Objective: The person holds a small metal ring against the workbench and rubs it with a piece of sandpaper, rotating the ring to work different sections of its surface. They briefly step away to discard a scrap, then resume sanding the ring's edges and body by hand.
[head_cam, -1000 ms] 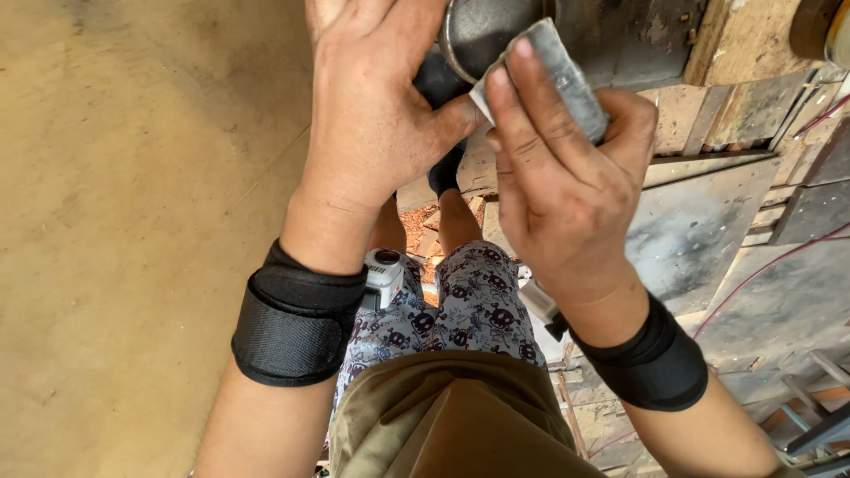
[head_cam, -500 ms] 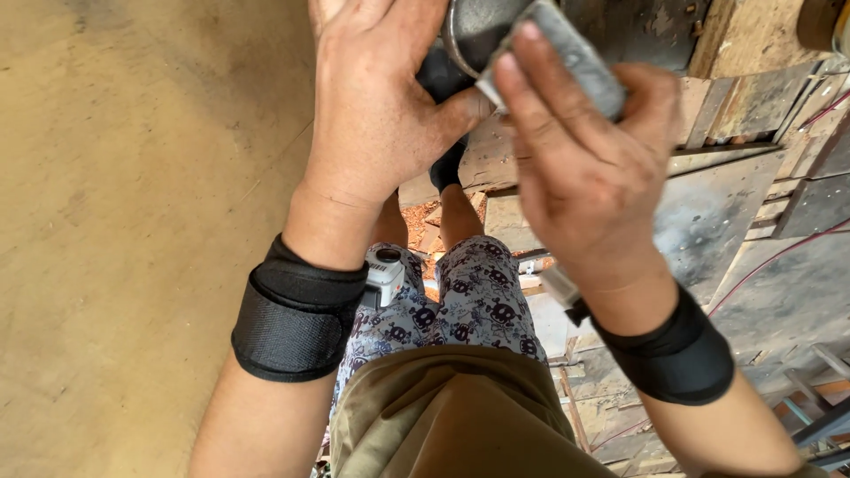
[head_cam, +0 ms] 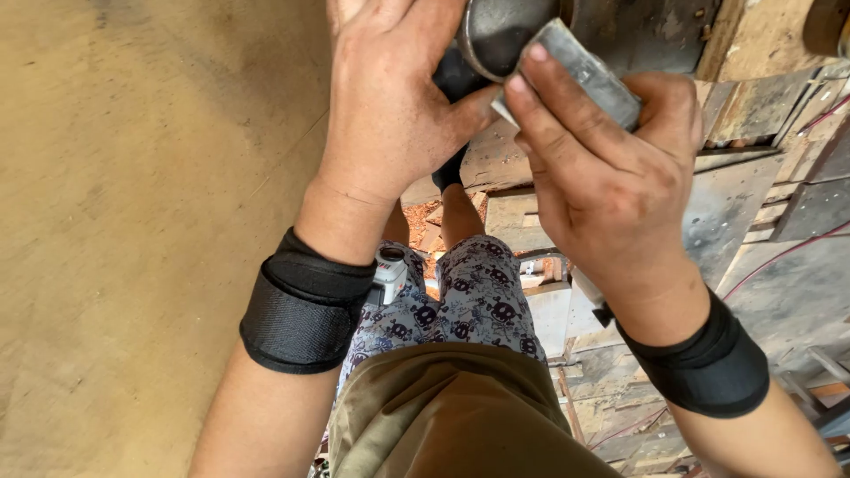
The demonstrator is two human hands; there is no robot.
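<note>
From the head camera we see our left hand (head_cam: 390, 115) wrapped tight around a round dark metal part (head_cam: 500, 35), thumb pressed under its rim. Just beside that grip, our right hand (head_cam: 611, 177) clamps a flat grey metal block (head_cam: 584, 71), fingertips on top, its end touching the round part's rim
</note>
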